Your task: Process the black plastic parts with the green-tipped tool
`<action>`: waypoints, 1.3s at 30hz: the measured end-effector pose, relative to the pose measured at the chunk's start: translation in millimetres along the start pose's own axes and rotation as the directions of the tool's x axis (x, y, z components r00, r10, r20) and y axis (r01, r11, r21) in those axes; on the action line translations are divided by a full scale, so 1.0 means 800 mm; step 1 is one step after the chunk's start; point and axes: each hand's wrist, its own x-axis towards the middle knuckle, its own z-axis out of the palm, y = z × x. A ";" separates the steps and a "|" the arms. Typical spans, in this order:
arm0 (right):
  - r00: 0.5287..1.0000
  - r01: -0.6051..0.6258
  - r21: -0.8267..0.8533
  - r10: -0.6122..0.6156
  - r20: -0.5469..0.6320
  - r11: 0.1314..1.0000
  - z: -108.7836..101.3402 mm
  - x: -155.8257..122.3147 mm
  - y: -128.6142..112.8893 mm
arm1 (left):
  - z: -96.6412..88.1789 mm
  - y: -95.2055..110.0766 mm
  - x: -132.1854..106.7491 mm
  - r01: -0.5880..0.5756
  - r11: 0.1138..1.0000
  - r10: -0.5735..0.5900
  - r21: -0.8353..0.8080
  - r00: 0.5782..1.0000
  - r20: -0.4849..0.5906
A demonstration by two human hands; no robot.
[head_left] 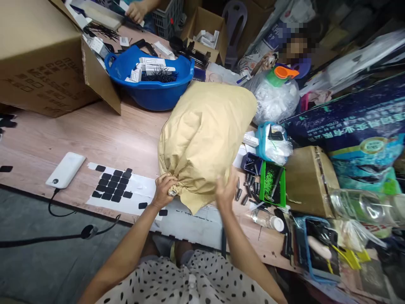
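A large, full tan sack (205,135) lies on the wooden table in front of me, its gathered end toward me. My left hand (165,189) is closed round the bunched cloth at the sack's near left corner. At the near right side of the sack is my right hand (225,192), smeared by motion, so its fingers are unclear. I cannot tell whether it touches the cloth. Left of the sack, rows of black stickers (112,185) lie on a white sheet.
A blue basin (148,90) of small white boxes and black ties stands behind the sack. An open carton (47,63) is at the left, a white power bank (66,170) nearer. Right are a green tray (272,183) and a bottle (268,220). Co-workers' hands (137,11) show at the back.
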 end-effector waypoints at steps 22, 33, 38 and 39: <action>0.895 0.428 -0.374 -0.329 0.301 0.823 0.109 -0.152 0.029 | -0.013 -0.050 -0.065 -0.236 0.970 0.221 0.052 0.953 0.208; 0.822 0.569 -0.504 -0.442 0.358 0.650 0.116 -0.185 0.026 | 0.002 -0.070 -0.096 -0.149 0.987 0.147 0.061 0.988 0.038; 0.814 0.569 -0.451 -0.391 0.430 0.688 0.124 -0.173 0.042 | 0.009 -0.073 -0.102 -0.111 0.990 0.108 0.086 0.993 0.041; 0.814 0.567 -0.444 -0.388 0.432 0.694 0.123 -0.172 0.041 | 0.009 -0.073 -0.102 -0.111 0.990 0.108 0.084 0.993 0.039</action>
